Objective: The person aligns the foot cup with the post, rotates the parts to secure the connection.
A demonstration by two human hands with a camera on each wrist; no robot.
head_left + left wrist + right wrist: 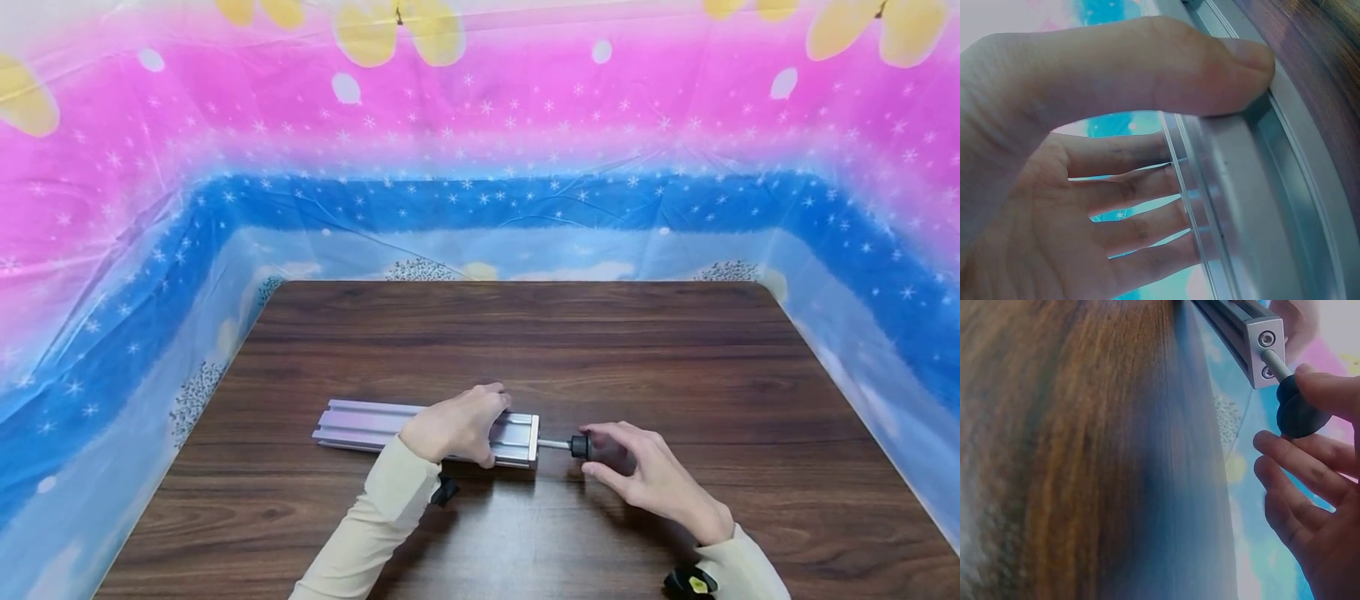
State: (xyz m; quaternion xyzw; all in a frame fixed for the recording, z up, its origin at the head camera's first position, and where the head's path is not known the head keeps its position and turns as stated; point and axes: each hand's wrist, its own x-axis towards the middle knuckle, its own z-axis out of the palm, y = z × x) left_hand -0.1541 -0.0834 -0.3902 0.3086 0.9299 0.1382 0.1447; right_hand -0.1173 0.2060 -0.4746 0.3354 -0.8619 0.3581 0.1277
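Observation:
A silver aluminium extrusion profile (360,421) with long slots lies across the table, with a square end plate (1266,353) at its right end. My left hand (457,425) grips it from above near that end, thumb (1229,75) on the near side and fingers along the far side. From the plate, between two socket screws, a threaded stud (555,444) sticks out, carrying a black levelling foot (1300,412). My right hand (645,467) pinches the foot between thumb and index finger; the other fingers are loosely bent below it in the right wrist view.
The dark wood-grain table (525,350) extends around the profile on all sides. A pink and blue patterned cloth (487,200) hangs behind the table and along both sides. Black straps (688,582) sit on both wrists.

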